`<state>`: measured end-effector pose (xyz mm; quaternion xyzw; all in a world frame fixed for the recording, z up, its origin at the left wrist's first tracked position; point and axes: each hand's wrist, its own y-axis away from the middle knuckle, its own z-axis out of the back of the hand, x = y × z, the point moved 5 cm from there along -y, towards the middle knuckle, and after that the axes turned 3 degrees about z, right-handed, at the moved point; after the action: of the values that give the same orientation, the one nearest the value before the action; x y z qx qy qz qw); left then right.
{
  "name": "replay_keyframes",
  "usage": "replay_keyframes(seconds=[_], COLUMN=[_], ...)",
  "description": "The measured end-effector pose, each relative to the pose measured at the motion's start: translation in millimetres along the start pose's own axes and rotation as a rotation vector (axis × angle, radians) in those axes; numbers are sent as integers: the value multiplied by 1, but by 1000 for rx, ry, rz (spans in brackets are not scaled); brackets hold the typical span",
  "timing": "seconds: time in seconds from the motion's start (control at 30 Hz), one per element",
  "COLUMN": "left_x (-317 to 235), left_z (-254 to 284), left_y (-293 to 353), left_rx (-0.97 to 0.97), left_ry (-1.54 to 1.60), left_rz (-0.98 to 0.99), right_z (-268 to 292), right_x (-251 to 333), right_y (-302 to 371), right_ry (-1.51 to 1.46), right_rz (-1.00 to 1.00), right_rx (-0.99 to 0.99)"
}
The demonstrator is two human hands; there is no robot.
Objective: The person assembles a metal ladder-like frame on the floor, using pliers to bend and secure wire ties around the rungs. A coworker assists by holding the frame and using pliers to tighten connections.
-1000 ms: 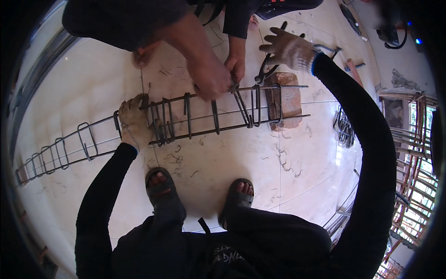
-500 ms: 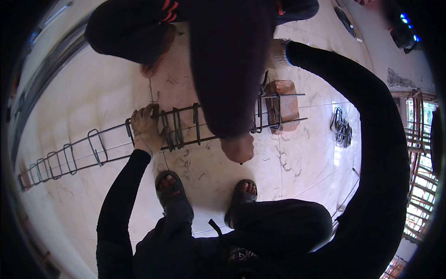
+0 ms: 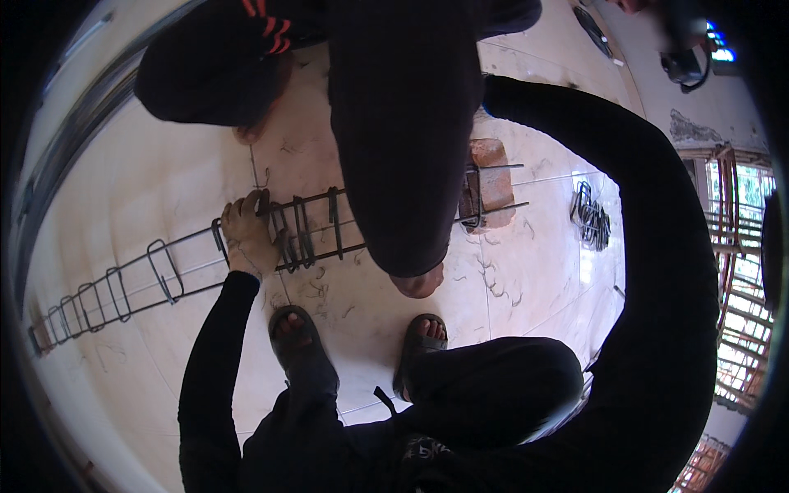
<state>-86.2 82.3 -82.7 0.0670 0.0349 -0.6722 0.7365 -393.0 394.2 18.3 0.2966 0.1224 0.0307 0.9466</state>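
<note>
A long rebar cage (image 3: 200,276) of thin dark bars with square stirrups lies slantwise across the tiled floor. My left hand (image 3: 249,234), in a tan glove, is closed over its upper bar beside a stirrup, with the thumb side by a bunch of several stirrups (image 3: 301,234). My right arm (image 3: 670,214) curves round from the right side to the far side of the cage. Its hand is hidden behind the dark-clad leg (image 3: 403,140) of another person, which crosses over the cage. Under the cage's right end sits a reddish brick (image 3: 496,193).
Several loose stirrups (image 3: 590,218) lie in a pile at the right. The other person's bare foot (image 3: 419,283) rests near my sandalled feet (image 3: 302,337). Wire scraps (image 3: 497,283) litter the floor. Long dark bars (image 3: 62,156) run along the far left.
The view has shifted slightly, so the cage and brick appear further left. My right hand, partly visible before, has gone behind the other person's leg. My left hand keeps its hold.
</note>
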Motion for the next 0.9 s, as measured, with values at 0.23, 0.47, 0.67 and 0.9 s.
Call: replay_keyframes(seconds=[0.23,0.47,0.67,0.9], left_x=[-5,-3,-2,3], left_z=[-1,8,9,11], left_y=[-3,2,2,11], left_rx=[-37,-7,-62,-107], left_ry=[7,-56,-22,-69], left_rz=[-47,-28,-57,-37], right_z=[-32,-4,-31,-2], right_x=[0,3,3,6], right_y=[-11,-29,-28,0], right_ry=[0,-29,45,-90], right_rz=[84,59,113,44], right_rx=[134,246,188,-155])
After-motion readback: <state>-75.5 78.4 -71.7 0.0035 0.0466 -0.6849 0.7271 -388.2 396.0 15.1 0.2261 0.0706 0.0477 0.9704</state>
